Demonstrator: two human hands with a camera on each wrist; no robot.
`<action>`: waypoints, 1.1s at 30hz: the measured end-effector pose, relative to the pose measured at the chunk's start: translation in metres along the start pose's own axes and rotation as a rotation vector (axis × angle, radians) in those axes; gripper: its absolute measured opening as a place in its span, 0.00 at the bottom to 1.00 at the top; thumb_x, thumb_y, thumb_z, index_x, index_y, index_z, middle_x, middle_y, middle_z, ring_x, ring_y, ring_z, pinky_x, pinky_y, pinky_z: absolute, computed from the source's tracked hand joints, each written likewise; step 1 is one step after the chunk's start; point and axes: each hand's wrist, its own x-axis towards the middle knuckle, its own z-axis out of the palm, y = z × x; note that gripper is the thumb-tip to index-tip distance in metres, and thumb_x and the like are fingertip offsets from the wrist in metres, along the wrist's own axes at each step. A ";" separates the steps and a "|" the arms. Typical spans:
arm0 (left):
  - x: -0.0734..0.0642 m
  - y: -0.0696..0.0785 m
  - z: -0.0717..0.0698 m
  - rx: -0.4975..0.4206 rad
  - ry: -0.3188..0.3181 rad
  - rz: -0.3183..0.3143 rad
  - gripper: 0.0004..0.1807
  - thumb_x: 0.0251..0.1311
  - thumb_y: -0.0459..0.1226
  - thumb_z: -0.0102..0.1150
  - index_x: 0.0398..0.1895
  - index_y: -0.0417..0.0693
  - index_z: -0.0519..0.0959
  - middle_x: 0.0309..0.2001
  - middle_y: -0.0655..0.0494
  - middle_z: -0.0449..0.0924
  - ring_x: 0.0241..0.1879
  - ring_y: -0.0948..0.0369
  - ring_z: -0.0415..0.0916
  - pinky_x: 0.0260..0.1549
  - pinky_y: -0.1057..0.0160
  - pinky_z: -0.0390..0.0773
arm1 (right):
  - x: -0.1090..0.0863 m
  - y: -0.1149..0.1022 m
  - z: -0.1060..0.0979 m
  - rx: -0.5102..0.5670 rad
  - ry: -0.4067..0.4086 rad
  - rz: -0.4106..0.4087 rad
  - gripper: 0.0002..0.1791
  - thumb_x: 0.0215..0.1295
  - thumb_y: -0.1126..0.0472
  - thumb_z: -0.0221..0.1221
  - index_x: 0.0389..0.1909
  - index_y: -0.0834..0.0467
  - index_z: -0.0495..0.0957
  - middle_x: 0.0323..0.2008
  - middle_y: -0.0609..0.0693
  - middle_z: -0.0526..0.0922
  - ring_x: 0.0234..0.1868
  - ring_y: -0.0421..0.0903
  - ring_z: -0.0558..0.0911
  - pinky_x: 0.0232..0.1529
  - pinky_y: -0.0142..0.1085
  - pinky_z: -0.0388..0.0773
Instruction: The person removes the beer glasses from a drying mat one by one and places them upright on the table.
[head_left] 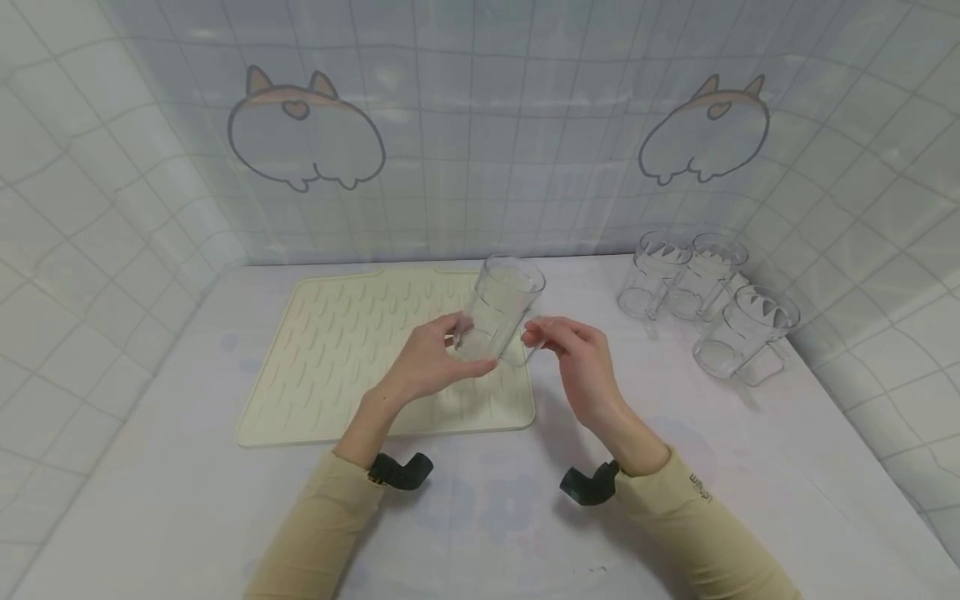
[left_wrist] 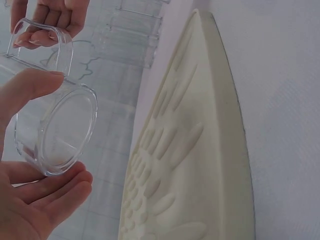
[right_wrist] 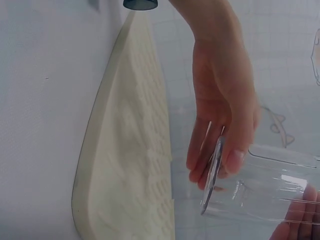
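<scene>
A clear mug (head_left: 504, 292) is held tilted above the right part of the cream ridged mat (head_left: 330, 367), its rim up and away from me. My left hand (head_left: 426, 360) grips it low on the body, thumb on one side and fingers on the other. At the handle, my right hand (head_left: 588, 367) has its fingers curled. The left wrist view shows the mug's round base (left_wrist: 70, 127) off the mat, with the right fingers (left_wrist: 55, 22) at the handle loop. In the right wrist view the left thumb lies across the clear body (right_wrist: 265, 200).
Three more clear mugs stand upright at the right: two at the back, one mug (head_left: 742, 333) nearer me with its handle to the right. Tiled-pattern sheeting (head_left: 480, 167) with cartoon drawings rises behind and beside the white tabletop (head_left: 480, 533). Black wrist cameras sit on both sleeves.
</scene>
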 end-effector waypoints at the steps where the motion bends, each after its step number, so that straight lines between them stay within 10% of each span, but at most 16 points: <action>1: 0.000 0.000 0.000 -0.002 -0.005 -0.002 0.43 0.39 0.62 0.68 0.58 0.51 0.70 0.56 0.60 0.73 0.56 0.58 0.70 0.52 0.59 0.75 | -0.001 0.000 0.000 0.008 -0.005 0.007 0.12 0.66 0.62 0.53 0.36 0.67 0.80 0.29 0.52 0.83 0.40 0.49 0.79 0.54 0.39 0.72; 33: 0.003 -0.006 0.002 0.104 -0.061 0.039 0.42 0.39 0.58 0.71 0.58 0.51 0.70 0.55 0.55 0.73 0.58 0.52 0.70 0.54 0.54 0.74 | -0.010 -0.006 0.008 0.021 -0.028 0.114 0.08 0.64 0.64 0.56 0.35 0.62 0.82 0.28 0.50 0.84 0.38 0.47 0.80 0.63 0.41 0.61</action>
